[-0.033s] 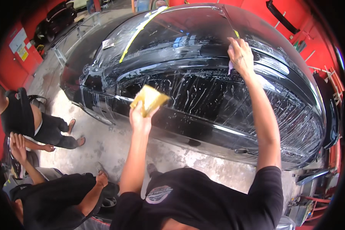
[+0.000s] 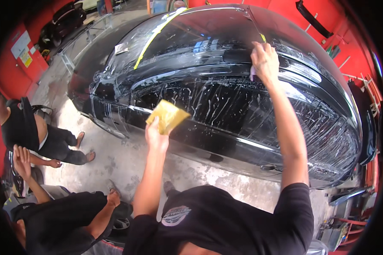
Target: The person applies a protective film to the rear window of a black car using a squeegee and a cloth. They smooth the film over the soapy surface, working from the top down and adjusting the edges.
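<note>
In my left hand (image 2: 156,136) is a flat, square yellow piece (image 2: 168,117), its kind unclear, thumb on its face; it is raised in front of the car's side window. My right hand (image 2: 266,63) is closed on the roof edge of the black car (image 2: 225,148). Something soft and pale purple (image 2: 253,73) pokes out below its fingers, mostly hidden under the palm. Whitish suds and streaks cover the roof edge and the side window (image 2: 217,102). Yellow tape (image 2: 157,34) crosses the windshield side, and a small yellow strip (image 2: 263,38) shows just beyond my right hand.
Two people in black are at the left: one (image 2: 19,123) by the car's front, another (image 2: 64,216) close beside me. A small pale packet (image 2: 121,48) lies on the car near the windshield. Car parts and a rack (image 2: 349,229) stand at the right, against red walls.
My left hand and the yellow piece have dropped slightly. My right hand has slid a little to the left along the roof edge, still closed.
</note>
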Demonstrator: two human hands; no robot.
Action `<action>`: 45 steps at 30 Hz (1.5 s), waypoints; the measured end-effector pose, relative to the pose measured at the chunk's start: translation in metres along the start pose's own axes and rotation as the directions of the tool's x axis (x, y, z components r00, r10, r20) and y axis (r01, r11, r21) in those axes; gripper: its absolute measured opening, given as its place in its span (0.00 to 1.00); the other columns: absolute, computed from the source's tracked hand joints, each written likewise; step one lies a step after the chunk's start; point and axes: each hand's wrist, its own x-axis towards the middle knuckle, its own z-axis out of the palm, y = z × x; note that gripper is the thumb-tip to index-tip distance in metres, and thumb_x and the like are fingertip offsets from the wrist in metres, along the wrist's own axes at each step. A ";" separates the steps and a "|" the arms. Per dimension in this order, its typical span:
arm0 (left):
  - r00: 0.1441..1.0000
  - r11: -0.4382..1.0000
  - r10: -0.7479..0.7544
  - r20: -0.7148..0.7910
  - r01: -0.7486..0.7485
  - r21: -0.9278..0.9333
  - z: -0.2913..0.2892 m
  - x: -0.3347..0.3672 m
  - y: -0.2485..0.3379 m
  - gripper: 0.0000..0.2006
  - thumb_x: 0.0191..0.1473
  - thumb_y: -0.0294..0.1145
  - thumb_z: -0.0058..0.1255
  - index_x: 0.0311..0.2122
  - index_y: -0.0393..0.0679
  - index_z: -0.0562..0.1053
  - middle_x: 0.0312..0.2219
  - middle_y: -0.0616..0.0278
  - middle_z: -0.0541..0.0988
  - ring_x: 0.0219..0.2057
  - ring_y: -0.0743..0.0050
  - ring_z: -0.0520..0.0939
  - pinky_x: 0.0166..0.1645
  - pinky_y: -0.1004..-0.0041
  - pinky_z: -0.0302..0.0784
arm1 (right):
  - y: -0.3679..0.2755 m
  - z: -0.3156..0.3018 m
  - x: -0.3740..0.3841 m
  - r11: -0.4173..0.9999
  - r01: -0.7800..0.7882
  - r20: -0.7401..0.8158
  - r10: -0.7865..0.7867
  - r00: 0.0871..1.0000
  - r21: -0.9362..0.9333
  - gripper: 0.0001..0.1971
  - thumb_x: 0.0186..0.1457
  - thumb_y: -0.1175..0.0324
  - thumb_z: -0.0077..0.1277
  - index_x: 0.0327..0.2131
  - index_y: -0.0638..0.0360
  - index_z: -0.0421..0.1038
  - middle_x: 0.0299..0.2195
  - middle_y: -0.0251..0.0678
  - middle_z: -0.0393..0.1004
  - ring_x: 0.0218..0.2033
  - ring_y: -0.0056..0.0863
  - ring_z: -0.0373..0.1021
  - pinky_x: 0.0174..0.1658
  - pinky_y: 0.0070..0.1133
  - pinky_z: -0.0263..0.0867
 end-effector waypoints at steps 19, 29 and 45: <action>0.957 0.984 -0.172 -0.233 0.158 -0.077 -0.153 -0.077 0.034 0.19 0.68 0.33 0.44 0.60 0.37 0.71 0.56 0.49 0.78 0.58 0.46 0.78 0.61 0.46 0.76 | 0.070 -0.031 0.058 0.921 0.081 0.206 -0.001 0.979 -0.380 0.29 0.64 0.45 0.53 0.65 0.39 0.68 0.60 0.50 0.69 0.63 0.59 0.61 0.63 0.60 0.55; 0.962 0.965 -0.235 0.141 0.248 -0.084 -0.031 -0.044 0.033 0.18 0.72 0.38 0.42 0.60 0.40 0.69 0.55 0.51 0.78 0.56 0.57 0.81 0.61 0.56 0.77 | -0.241 -0.090 -0.107 0.354 -0.559 0.660 -0.343 0.669 0.750 0.36 0.56 0.71 0.63 0.68 0.49 0.63 0.64 0.40 0.67 0.60 0.37 0.69 0.62 0.33 0.67; 0.922 0.975 -0.204 0.328 0.161 0.154 -0.071 -0.069 0.058 0.32 0.71 0.55 0.40 0.65 0.36 0.64 0.57 0.46 0.77 0.54 0.47 0.82 0.51 0.53 0.86 | -0.325 -0.042 -0.166 -0.128 -0.872 0.881 0.047 0.471 0.473 0.13 0.62 0.71 0.59 0.46 0.69 0.77 0.34 0.37 0.83 0.33 0.21 0.78 0.41 0.20 0.74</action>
